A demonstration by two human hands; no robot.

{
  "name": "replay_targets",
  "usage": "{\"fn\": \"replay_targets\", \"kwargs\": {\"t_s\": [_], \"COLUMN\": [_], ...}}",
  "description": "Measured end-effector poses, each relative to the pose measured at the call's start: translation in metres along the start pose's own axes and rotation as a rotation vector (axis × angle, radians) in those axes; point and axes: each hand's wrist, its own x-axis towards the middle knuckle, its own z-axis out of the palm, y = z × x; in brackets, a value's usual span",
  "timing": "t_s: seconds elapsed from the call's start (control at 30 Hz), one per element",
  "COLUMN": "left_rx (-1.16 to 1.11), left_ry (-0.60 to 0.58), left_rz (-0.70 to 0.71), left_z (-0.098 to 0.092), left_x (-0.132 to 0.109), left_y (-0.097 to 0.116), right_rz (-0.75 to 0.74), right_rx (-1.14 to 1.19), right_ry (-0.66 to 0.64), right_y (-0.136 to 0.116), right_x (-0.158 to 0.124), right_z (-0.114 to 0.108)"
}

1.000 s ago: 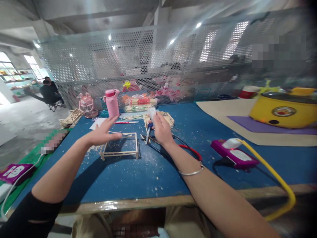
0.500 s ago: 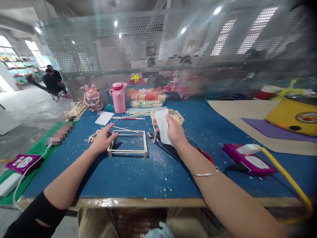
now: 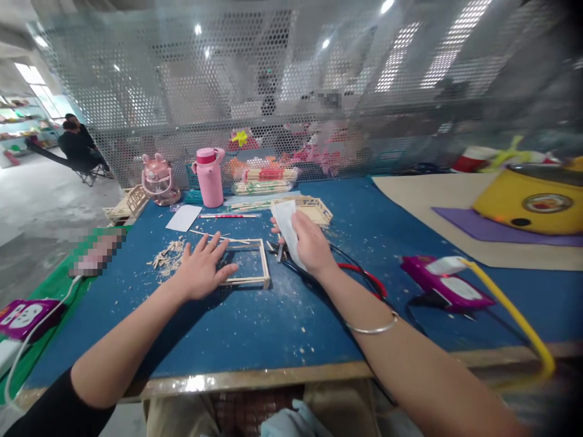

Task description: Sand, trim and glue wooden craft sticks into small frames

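Behind the blue counter point(image 3: 255, 340), perforated metal screening point(image 3: 214, 91) is rising across the background, while people point(image 3: 75, 145) are sitting on the far left. On the near part of the counter, a stick frame point(image 3: 265, 267) is lying between the two hands. The left hand point(image 3: 203, 267) is spreading its fingers wide, palm down, over the left end of the frame and covering part of it; whether it is touching the wood, I cannot tell. Wood scraps point(image 3: 168, 261) are lying scattered just to the left of that hand, and a white card point(image 3: 183, 218) is resting beyond them.

The right hand point(image 3: 312, 243) is holding a white sheet point(image 3: 286, 221), its fingers closing around it to the right of the frame. Dark cables point(image 3: 339, 252) are running beneath that wrist, and a silver bangle point(image 3: 376, 328) is circling the forearm. Just beyond the sheet, a wooden lattice tray point(image 3: 314, 212) is sitting. Farther back, a pink flask point(image 3: 209, 182) is standing upright beside bundled sticks point(image 3: 266, 185). On the right, a purple power strip point(image 3: 444, 285) is lying near a yellow pot point(image 3: 528, 200), which is resting on a purple mat point(image 3: 460, 227).
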Motion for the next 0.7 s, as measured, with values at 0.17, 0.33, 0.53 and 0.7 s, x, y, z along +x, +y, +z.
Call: {"fn": "replay_targets", "kwargs": {"t_s": [0.17, 0.33, 0.53, 0.7], "left_rx": [0.011, -0.019, -0.017, -0.039], "left_ry": [0.107, 0.008, -0.008, 0.026], "left_rz": [-0.102, -0.041, -0.048, -0.008], "left_z": [-0.006, 0.004, 0.005, 0.004], "left_x": [0.009, 0.024, 0.027, 0.032], "left_y": [0.025, 0.051, 0.05, 0.064], "right_rz": [0.003, -0.036, -0.037, -0.049], "right_rx": [0.021, 0.003, -0.024, -0.016], "right_ry": [0.022, 0.009, -0.008, 0.006], "right_y": [0.001, -0.001, -0.004, -0.003], "right_x": [0.002, -0.001, -0.004, -0.002], "right_z": [-0.001, 0.001, 0.002, 0.0]}}
